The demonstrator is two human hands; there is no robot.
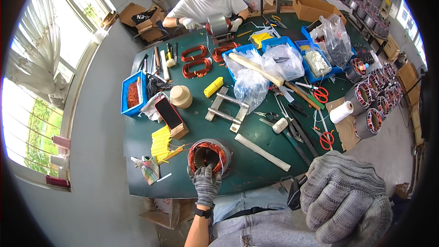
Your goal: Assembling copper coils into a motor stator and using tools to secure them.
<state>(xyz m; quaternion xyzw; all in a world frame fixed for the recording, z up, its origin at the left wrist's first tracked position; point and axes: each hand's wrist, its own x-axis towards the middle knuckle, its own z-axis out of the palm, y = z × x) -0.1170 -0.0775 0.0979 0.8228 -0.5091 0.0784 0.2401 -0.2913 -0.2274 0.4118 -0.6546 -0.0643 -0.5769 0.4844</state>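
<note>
On the near part of the green table [256, 180] stands a motor stator [222, 152], a grey ring with red-orange copper windings round its open bore. My left hand [206, 185], in a grey knitted glove, grips its near rim, with fingertips over the windings at the bore. Close to the camera at the lower right, my right hand [345, 196] is raised off the table in the same kind of glove. Its fingers are curled into a fist; whether anything is inside is hidden. Yellow strips [160, 144] lie left of the stator, and a pale rod [262, 152] lies right of it.
Opposite, a person in white gloves handles another stator [218, 25]. Copper coils [196, 67], a metal frame [227, 110], a phone [168, 112] and blue bins [279, 42] occupy the table. Red scissors [326, 140] lie to the right, near several wound stators [368, 122].
</note>
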